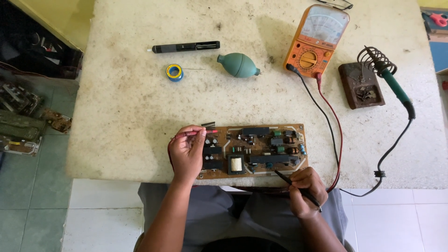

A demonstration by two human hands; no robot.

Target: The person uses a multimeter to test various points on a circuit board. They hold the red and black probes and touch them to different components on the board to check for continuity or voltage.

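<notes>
A brown circuit board point(261, 148) with several black, green and blue components lies at the near edge of the worn table point(130, 107). My left hand point(187, 153) rests on the board's left end and pinches a red test probe point(198, 133) that points right. My right hand point(305, 190) holds a black test probe point(284, 178) like a pen, its tip touching the board's near edge. Red and black leads point(329, 121) run from the probes to an orange analog multimeter point(316, 39) at the back.
A soldering iron point(389, 77) sits in a coil stand on a brown block point(360, 85) at right, its cord trailing off the edge. A black desoldering pump point(186, 46), a solder spool point(174, 72) and a teal rubber blower point(238, 65) lie at the back. Old boards point(18, 121) lie on the floor at left.
</notes>
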